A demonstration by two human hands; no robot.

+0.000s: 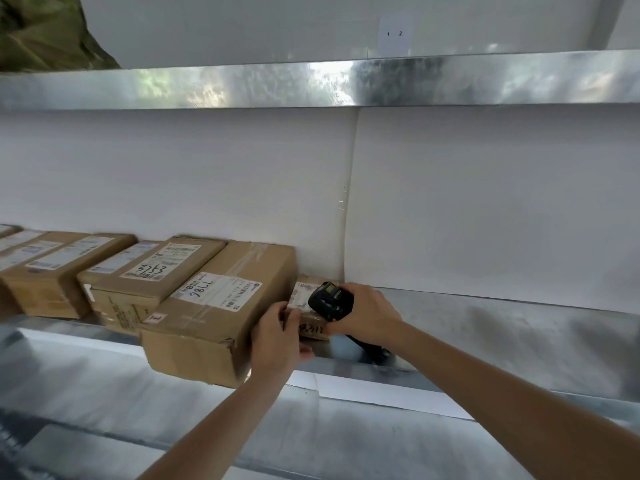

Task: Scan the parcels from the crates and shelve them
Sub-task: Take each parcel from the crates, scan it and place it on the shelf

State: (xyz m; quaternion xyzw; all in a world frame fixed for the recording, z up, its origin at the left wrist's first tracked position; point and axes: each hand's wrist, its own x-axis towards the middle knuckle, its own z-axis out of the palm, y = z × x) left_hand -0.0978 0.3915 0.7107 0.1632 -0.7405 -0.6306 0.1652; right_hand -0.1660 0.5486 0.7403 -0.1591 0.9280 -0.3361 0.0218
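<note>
A small cardboard parcel marked 8312 lies on the metal shelf, pressed against the right side of a bigger box labelled 7786. My left hand grips the small parcel's near left corner, thumb under it. My right hand holds a black barcode scanner over the parcel's top, and its fingertips touch the parcel's right edge. Much of the small parcel is hidden by both hands and the scanner.
A row of several labelled cardboard boxes fills the shelf to the left. White backing panels stand behind. An upper metal shelf carries a green bag at far left. A tag reading 1 2 hangs above.
</note>
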